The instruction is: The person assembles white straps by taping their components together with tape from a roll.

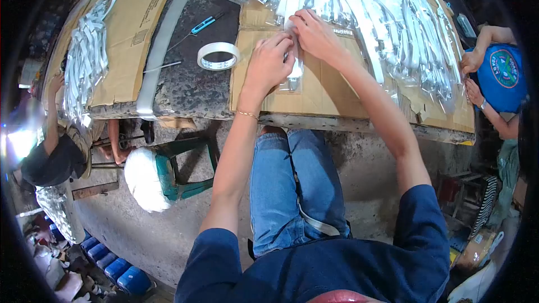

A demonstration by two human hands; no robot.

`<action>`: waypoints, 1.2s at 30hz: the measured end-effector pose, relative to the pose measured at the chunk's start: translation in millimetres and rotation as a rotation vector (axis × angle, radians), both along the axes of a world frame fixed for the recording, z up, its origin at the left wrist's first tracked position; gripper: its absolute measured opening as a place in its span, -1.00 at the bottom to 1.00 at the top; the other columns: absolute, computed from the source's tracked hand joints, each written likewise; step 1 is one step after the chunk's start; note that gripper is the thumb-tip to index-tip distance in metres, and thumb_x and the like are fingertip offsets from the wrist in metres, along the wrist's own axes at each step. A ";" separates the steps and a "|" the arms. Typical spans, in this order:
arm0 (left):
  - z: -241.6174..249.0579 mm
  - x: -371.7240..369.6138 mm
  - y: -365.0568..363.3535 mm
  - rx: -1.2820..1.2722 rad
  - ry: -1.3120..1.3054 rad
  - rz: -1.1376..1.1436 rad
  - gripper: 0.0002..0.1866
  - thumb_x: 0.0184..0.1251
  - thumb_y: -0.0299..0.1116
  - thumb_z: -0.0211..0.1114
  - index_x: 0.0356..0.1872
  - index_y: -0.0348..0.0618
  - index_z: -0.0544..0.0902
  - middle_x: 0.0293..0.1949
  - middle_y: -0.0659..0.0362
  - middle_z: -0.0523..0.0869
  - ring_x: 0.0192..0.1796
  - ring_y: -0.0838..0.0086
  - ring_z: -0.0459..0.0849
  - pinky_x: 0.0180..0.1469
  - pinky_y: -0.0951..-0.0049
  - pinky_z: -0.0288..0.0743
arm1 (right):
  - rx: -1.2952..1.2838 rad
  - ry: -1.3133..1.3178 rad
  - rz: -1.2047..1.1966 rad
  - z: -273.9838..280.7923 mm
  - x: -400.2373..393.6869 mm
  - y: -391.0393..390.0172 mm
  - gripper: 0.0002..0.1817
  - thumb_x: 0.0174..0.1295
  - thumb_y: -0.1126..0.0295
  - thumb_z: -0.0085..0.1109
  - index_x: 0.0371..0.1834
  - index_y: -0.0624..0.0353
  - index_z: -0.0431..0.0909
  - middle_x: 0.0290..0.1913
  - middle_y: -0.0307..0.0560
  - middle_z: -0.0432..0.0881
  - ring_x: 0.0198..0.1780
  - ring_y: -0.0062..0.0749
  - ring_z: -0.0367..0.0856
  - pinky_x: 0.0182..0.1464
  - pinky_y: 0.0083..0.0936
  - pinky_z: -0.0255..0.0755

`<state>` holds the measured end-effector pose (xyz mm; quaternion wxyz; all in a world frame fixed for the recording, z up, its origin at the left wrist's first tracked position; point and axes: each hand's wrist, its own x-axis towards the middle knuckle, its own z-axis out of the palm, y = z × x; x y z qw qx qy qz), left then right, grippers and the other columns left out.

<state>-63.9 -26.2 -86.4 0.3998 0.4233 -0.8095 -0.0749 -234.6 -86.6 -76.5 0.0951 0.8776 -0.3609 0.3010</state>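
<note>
A white strap in a clear plastic bag [296, 82] lies lengthwise on the cardboard sheet [331, 92] in front of me. My left hand [272, 60] is closed over its left side, fingers curled onto the plastic. Near the bag's upper end, my right hand [315, 35] is closed with bent fingertips pinching it; the exact grip is partly hidden. Just beyond both hands spreads a large fan of similar bagged white straps [393, 39]. To the left of my left hand stands a roll of tape [218, 56].
Left of the tape are a blue-handled tool [204, 24] and a thin stick [163, 67]. More bagged straps [87, 53] lie on cardboard at the far left. A person in blue [502, 73] works at the right edge, another person [53, 151] at the left. A green stool [188, 168] stands below.
</note>
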 end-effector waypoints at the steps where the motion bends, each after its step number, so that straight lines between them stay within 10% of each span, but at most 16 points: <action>1: 0.6 0.4 1.1 0.021 -0.006 0.004 -0.81 0.16 -0.41 0.20 -0.26 -0.27 0.64 -0.05 0.04 0.67 -0.03 0.13 0.62 0.05 0.20 0.41 | -0.008 -0.007 -0.056 4.6 1.2 0.5 -0.72 0.09 0.51 0.12 -0.08 0.25 0.54 -0.08 -0.01 0.53 0.03 -0.15 0.52 0.06 -0.28 0.47; 8: 29.2 6.5 13.6 0.122 -0.199 0.031 -0.81 0.21 -0.39 0.16 -0.24 -0.23 0.66 -0.18 -0.08 0.67 -0.14 0.04 0.64 -0.09 0.09 0.50 | 0.757 -0.345 0.128 32.2 38.1 -15.7 -0.79 0.15 0.49 0.12 -0.17 0.22 0.66 -0.27 0.01 0.72 -0.23 -0.18 0.68 -0.09 -0.36 0.52; 13: 117.5 48.4 52.5 0.076 -0.084 0.225 -0.76 0.22 -0.28 0.28 -0.24 -0.25 0.70 -0.27 -0.01 0.72 -0.24 0.11 0.69 -0.13 0.27 0.54 | 0.823 -0.129 0.269 32.2 71.7 -8.5 -0.75 0.10 0.46 0.14 -0.14 0.20 0.66 -0.27 0.06 0.69 -0.22 -0.19 0.67 -0.12 -0.35 0.51; 16: 99.8 86.2 24.0 -0.105 -0.282 0.281 -0.70 0.16 -0.22 0.32 -0.23 -0.25 0.69 -0.29 -0.04 0.72 -0.24 0.08 0.69 -0.14 0.26 0.54 | 0.758 -0.036 0.368 24.6 86.9 7.2 -0.74 0.04 0.42 0.18 -0.18 0.24 0.65 -0.31 0.11 0.66 -0.23 -0.14 0.65 -0.13 -0.32 0.49; 18: 98.6 96.1 16.7 0.469 -0.442 0.255 -0.65 0.10 -0.18 0.35 -0.22 -0.25 0.68 -0.31 -0.05 0.72 -0.23 0.04 0.68 -0.15 0.22 0.54 | 0.696 -0.058 0.322 19.1 93.9 7.5 -0.72 -0.02 0.35 0.27 -0.25 0.26 0.65 -0.38 0.08 0.65 -0.24 -0.19 0.63 -0.09 -0.35 0.45; 28: 135.8 88.6 132.6 0.234 -0.303 0.218 -0.77 0.13 -0.28 0.34 -0.28 -0.21 0.65 -0.38 0.00 0.70 -0.28 0.14 0.67 -0.14 0.21 0.48 | 1.270 -0.343 0.381 69.8 58.2 78.9 -0.79 0.16 0.41 0.27 -0.19 0.31 0.65 -0.37 -0.21 0.69 -0.35 -0.62 0.57 -0.27 -0.59 0.44; 36: 57.8 53.3 221.1 0.287 -0.342 0.130 -0.75 0.17 -0.20 0.32 -0.39 -0.22 0.66 -0.46 0.03 0.67 -0.30 0.18 0.64 -0.11 0.26 0.36 | 1.455 -0.540 0.137 -6.8 6.2 228.6 -0.84 0.17 0.49 0.26 -0.24 0.36 0.68 -0.45 -0.23 0.65 -0.43 -0.65 0.50 -0.31 -0.62 0.44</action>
